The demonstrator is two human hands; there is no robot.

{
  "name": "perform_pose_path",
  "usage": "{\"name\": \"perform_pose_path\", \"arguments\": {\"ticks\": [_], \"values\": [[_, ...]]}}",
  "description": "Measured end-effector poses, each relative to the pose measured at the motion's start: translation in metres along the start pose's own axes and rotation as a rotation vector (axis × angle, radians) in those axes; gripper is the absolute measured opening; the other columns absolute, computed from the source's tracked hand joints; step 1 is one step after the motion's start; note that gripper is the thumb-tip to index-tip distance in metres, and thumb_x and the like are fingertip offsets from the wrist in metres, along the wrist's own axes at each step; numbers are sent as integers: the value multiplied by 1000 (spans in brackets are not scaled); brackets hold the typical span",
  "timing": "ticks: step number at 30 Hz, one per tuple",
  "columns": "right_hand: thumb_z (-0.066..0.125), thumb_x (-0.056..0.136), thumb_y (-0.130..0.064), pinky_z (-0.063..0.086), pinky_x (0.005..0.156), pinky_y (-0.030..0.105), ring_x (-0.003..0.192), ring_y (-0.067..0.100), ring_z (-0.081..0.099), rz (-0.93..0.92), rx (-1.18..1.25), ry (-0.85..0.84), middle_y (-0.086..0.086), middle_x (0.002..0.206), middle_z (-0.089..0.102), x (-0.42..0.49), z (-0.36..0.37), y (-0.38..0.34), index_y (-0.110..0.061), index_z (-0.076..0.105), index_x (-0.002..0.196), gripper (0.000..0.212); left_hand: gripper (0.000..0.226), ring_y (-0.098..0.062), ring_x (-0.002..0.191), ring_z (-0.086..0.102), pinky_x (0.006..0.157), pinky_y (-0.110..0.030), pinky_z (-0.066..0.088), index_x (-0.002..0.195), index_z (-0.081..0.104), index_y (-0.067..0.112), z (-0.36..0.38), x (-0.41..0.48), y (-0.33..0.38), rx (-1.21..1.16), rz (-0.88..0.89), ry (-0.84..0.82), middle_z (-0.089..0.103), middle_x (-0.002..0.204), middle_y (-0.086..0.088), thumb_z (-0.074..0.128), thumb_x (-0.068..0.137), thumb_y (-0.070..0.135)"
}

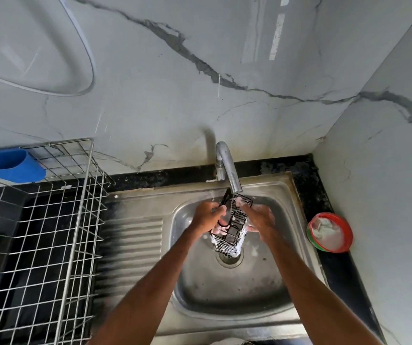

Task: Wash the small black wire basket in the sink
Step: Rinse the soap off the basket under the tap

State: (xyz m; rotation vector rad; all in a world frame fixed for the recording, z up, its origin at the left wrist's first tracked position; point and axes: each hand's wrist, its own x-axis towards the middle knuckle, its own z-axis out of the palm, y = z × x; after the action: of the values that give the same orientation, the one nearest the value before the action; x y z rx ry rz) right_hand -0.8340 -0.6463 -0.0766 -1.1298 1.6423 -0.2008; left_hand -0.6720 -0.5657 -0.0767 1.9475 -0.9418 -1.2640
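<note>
1. As both bare forearms reach forward over the sink, the left hand curls its fingers round the looped black hooks on the left side of the small black wire basket.
2. The right hand, white with foam, lies against the basket's right side. Whether its fingers wrap round the wires cannot be told.
3. The basket is tall and narrow, and it is held tilted between the two hands. Its lower end hangs above the drain and its top sits just under the spout of the tap. Foam clings to its wires.
4. The tap is curved and chrome, and it rises from the back rim of the steel sink.
5. Just left of the basin lies the ridged draining board.
6. Further left, a large silver wire dish rack stands on the black counter, with a blue plastic holder at its back edge.
7. Right of the sink, near the wall corner, a round red-and-green bowl holds something white.
8. Behind and to the right rises a white marble-look wall with grey veins.
</note>
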Motion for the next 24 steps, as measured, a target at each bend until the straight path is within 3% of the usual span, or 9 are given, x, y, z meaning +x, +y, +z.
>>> {"name": "perform_pose_path", "arguments": {"ticks": [4, 6, 8, 13, 16, 18, 21, 24], "values": [[63, 89, -61, 55, 86, 38, 97, 30, 67, -231, -290, 213, 15, 106, 72, -17, -1, -7, -8, 70, 110, 58, 22, -6, 32, 52, 33, -19, 41, 92, 66, 0, 13, -8, 7, -231, -88, 73, 69, 62, -8, 59, 107, 14], [70, 92, -37, 58, 82, 37, 91, 26, 71, -435, -251, 323, 11, 105, 75, -29, -2, -11, -15, 74, 103, 25, 22, -8, 35, 56, 34, -20, 42, 91, 67, 1, 19, -7, 8, -280, -107, 81, 71, 65, -9, 59, 107, 15], [74, 89, -22, 56, 73, 24, 79, 13, 69, -605, -231, 322, 8, 99, 78, -32, -1, -20, -14, 78, 94, 10, 23, -11, 40, 61, 35, -21, 43, 91, 69, 3, 23, -5, 9, -279, -119, 82, 72, 64, -6, 58, 107, 16], [84, 78, -17, 59, 64, 24, 63, 11, 68, -551, -173, 150, 7, 81, 78, -27, 9, -46, -10, 80, 83, 9, 28, -9, 40, 62, 34, -20, 43, 104, 71, -8, 19, -9, 16, -308, -164, 104, 71, 69, -9, 56, 108, 15], [84, 79, -16, 39, 41, 10, 49, 7, 55, -447, -140, 110, 7, 69, 67, -22, 12, -56, -4, 75, 80, 16, 27, -11, 41, 62, 41, -23, 50, 95, 72, 1, 15, -7, 17, -358, -204, 127, 73, 74, -13, 55, 108, 18], [84, 81, -15, 33, 34, 10, 45, 3, 48, -421, -150, 92, 2, 63, 61, -17, 11, -59, -6, 72, 77, 15, 29, -15, 48, 66, 51, -29, 58, 87, 70, 9, 13, -4, 16, -397, -231, 133, 76, 82, -16, 55, 108, 21], [80, 85, -13, 32, 33, 13, 46, 8, 47, -413, -208, 76, 0, 58, 58, -14, 11, -58, -2, 69, 74, 19, 30, -14, 48, 67, 47, -28, 58, 86, 70, 8, 13, 1, 17, -451, -275, 143, 76, 90, -20, 54, 109, 20], [59, 97, -2, 44, 48, 24, 57, 17, 56, -503, -362, 3, 14, 77, 69, -19, 11, -50, 6, 74, 94, 17, 29, -13, 51, 69, 45, -27, 56, 89, 72, 6, 15, 4, 16, -455, -280, 151, 77, 90, -20, 53, 108, 18]]}}
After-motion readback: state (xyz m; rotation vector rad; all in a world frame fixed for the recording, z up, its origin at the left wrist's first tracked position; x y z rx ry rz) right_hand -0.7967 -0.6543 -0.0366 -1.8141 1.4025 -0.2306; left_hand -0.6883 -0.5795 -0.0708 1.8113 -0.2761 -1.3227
